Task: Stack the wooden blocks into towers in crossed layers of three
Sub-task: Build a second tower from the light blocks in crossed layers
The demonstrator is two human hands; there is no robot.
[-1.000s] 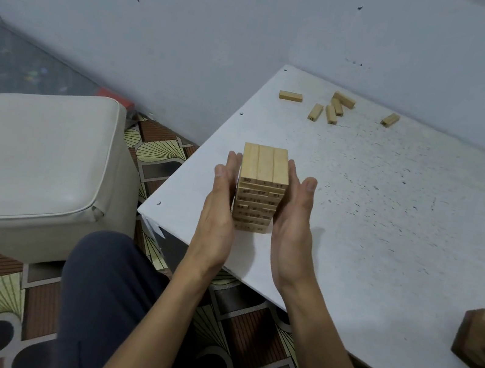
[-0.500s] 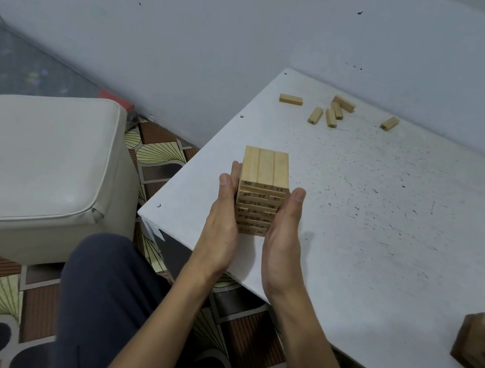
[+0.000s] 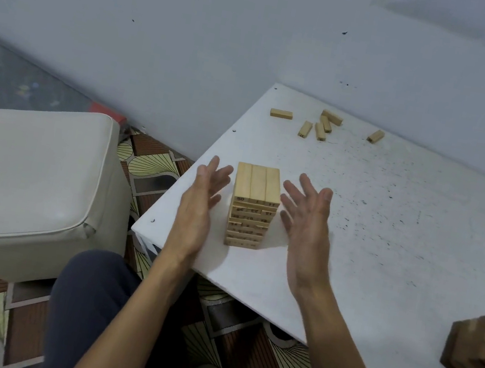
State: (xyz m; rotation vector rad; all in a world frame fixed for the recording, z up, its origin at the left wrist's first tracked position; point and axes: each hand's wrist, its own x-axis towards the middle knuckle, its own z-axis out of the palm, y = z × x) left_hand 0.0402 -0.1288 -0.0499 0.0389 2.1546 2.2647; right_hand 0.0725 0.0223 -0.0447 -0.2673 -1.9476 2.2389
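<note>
While both your hands hover just beside it without touching, the tower [image 3: 254, 206] stands upright near the front-left corner of the bench [image 3: 400, 249], 3 blocks across its top. Your left hand [image 3: 197, 208] and right hand [image 3: 306, 226] flank it, fingers [image 3: 215, 168] straight and spread, holding nothing. 6 loose blocks [image 3: 320, 131] lie near the far edge. At right sits a darker stack [image 3: 481, 358].

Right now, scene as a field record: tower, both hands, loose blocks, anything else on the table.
tower: light wooden tower, upright near the front-left corner of the white table; top layer is three blocks side by side
hands: left hand and right hand open, flanking the tower, gripping nothing
spare: six loose blocks scattered at the far edge
other: dark wooden stack at the table's right edge, partly out of frame
</note>
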